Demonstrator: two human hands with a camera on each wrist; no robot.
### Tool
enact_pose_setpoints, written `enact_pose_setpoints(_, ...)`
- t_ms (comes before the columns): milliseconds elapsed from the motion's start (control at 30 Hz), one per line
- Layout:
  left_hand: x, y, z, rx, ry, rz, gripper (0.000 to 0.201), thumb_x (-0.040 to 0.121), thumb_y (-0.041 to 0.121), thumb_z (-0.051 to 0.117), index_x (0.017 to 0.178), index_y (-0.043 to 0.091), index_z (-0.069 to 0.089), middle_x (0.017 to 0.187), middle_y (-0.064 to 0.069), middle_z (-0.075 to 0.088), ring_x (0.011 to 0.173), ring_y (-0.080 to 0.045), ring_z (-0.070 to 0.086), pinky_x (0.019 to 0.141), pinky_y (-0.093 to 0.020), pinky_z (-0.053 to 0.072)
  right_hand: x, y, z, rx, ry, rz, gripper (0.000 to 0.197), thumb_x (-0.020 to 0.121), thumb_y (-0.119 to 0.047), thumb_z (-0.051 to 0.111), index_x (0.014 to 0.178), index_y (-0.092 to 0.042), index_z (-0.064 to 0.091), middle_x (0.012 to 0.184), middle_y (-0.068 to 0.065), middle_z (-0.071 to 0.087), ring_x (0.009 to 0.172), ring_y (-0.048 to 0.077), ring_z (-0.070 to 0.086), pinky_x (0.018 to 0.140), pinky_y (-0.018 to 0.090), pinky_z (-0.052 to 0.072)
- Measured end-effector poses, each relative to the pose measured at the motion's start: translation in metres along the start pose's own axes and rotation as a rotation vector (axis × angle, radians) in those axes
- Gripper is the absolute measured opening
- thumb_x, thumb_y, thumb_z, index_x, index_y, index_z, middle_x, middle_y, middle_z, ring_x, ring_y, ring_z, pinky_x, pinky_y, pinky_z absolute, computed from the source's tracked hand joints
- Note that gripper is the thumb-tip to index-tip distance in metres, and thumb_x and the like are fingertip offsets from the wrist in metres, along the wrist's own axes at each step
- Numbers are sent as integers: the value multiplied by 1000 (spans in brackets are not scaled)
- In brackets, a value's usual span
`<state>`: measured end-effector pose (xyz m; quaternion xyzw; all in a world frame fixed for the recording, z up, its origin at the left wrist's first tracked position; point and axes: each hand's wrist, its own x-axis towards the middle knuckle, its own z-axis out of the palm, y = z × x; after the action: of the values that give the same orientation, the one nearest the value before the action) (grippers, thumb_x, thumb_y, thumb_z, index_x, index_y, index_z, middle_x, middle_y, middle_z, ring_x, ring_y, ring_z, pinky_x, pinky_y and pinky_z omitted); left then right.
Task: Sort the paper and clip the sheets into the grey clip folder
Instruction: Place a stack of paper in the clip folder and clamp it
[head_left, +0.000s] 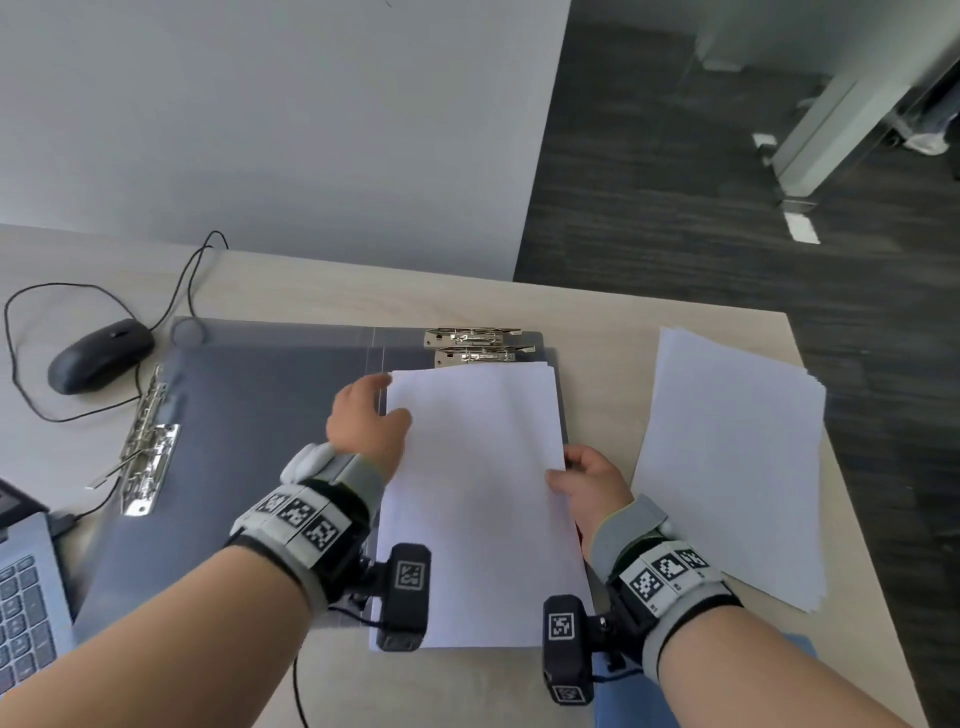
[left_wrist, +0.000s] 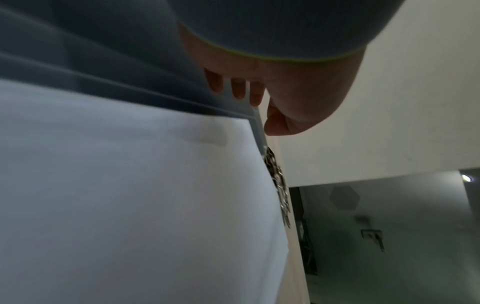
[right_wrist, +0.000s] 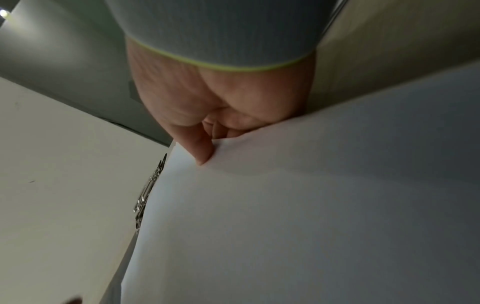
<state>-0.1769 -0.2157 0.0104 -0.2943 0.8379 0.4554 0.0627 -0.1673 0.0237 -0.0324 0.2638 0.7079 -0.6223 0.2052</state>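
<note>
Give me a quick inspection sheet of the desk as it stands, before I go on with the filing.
Surface: light wood desk, folder and papers on it.
Job's things: grey clip folder lies open; held sheets lie on its right half, top edge at the metal clips; loose paper stack to the right.
Clutter: black mouse; laptop at the left edge.
Grippers: left hand holds the sheets' left edge; right hand pinches the right edge.
Cables: mouse cable loops behind the folder.
Surroundings: grey wall, dark floor.
</note>
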Motion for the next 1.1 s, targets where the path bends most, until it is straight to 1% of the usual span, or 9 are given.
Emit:
enact_pose_setpoints(100, -12, -23, -5, -69, -73, -76, 53, 89, 10, 52, 140, 23, 46, 129, 4, 58, 105, -17, 57, 82, -26, 43, 2, -2, -2, 6, -8, 10, 27, 82, 9, 59, 95, -14, 66, 94, 14, 71, 85, 32, 67, 86, 54, 56)
enact_pose_setpoints(233, -26, -39, -4, -74, -153, -49, 56, 92, 10, 49, 144, 29, 42, 137, 9, 55, 115, -8, 52, 76, -13, 40, -1, -6, 5, -44, 39, -29, 29, 81, 11, 57, 99, -10, 66, 89, 9, 70, 72, 24, 64, 72, 37, 55)
enact_pose_setpoints(367, -34, -38, -6, -67, -165, -37, 59, 89, 9, 51, 143, 31, 44, 128, 10, 55, 118, -13, 55, 88, -26, 45, -4, -9, 10, -47, 52, -33, 29, 80, 11, 56, 96, -11, 67, 84, 5, 69, 72, 24, 62, 73, 36, 54)
enact_pose_setpoints(467, -38, -34, -11, -93, -139, -7, 50, 85, 5, 53, 128, 33, 52, 104, 13, 58, 99, -18, 61, 88, -38, 55, -11, -10, 8, -75, 36, -55, 30, 81, 8, 55, 87, -20, 64, 84, 3, 70, 74, 26, 64, 78, 43, 56)
enact_pose_setpoints(567, -39, -37, -16, -169, -157, -24, 44, 85, 10, 57, 125, 30, 52, 110, 7, 66, 95, -24, 67, 78, -41, 59, -23, -6, 2, -62, -27, -92, 27, 83, 7, 56, 91, -17, 65, 88, 8, 72, 76, 27, 66, 80, 48, 56)
enact_pose_setpoints(667, -40, -40, -23, -295, -228, -102, 51, 79, 26, 65, 127, 32, 49, 111, 6, 70, 90, -19, 71, 78, -38, 59, -34, -5, -3, 51, -88, -146, 29, 88, 11, 52, 97, -14, 63, 91, 13, 72, 80, 29, 66, 82, 46, 54)
enact_pose_setpoints(833, -54, -38, -29, -581, -347, -168, 47, 65, 36, 78, 107, 16, 70, 101, -12, 76, 93, -35, 72, 94, -62, 51, -49, -21, -5, 220, -126, -249, 29, 88, 15, 49, 95, -11, 61, 78, 5, 75, 71, 20, 69, 68, 33, 56)
enact_pose_setpoints(933, -64, -29, -35, -677, -231, -23, 8, 87, 20, 72, 95, 18, 73, 89, -5, 78, 80, -24, 73, 83, -46, 58, -60, -38, -9, 264, -200, -298, 32, 87, 18, 46, 95, -9, 61, 81, 3, 75, 73, 17, 70, 63, 29, 55)
enact_pose_setpoints(1100, -78, -21, -50, -693, -149, 200, 13, 90, 11, 67, 97, 22, 71, 89, 6, 78, 86, -14, 73, 82, -34, 58, -77, -49, -9, 176, -211, -406, 40, 86, 19, 48, 97, -13, 69, 92, 0, 77, 90, 17, 71, 79, 30, 56)
